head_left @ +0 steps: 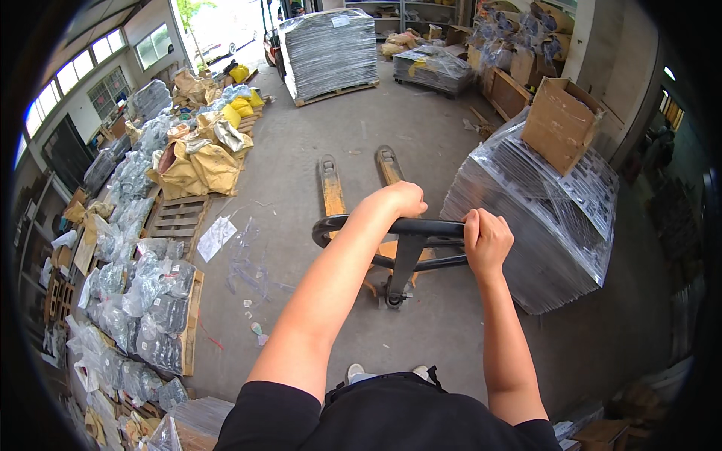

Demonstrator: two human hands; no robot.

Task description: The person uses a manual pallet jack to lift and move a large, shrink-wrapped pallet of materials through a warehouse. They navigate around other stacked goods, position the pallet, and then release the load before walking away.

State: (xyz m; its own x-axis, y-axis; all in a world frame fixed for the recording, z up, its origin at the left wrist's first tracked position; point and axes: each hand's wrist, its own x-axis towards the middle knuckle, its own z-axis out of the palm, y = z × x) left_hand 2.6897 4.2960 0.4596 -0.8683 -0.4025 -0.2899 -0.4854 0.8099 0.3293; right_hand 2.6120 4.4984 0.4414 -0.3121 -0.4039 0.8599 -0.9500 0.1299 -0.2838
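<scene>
Gripping the pallet-jack handle [438,228] with your right hand [489,239], left hand [401,200] curled, its hold unclear, you're facing unloaded far forks [332,188].

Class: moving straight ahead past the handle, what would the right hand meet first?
The right hand would probably meet the film-wrapped stack, though depth is unclear; it might pass above.
</scene>
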